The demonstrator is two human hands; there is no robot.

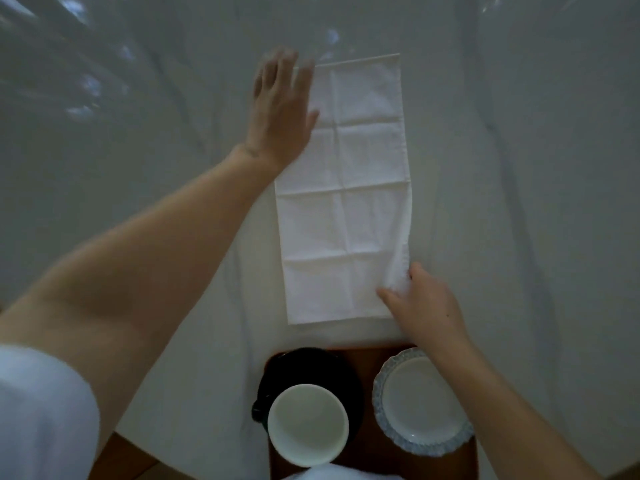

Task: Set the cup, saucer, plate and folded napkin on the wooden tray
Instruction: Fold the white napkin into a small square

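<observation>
A white napkin [343, 192] lies on the table as a long creased strip running away from me. My left hand [282, 105] rests flat with spread fingers on its far left edge. My right hand [424, 303] pinches its near right corner. Close to me sits the wooden tray [367, 441]. On the tray's left, a white cup [307, 424] stands on a dark saucer [311, 368]. On its right sits a white plate [420, 400] with a bluish scalloped rim.
A pale cloth with soft wrinkles [519, 168] covers the table. A strip of brown wood [121, 459] shows at the lower left past the cloth's edge. White fabric of my sleeve [41, 410] fills the bottom left.
</observation>
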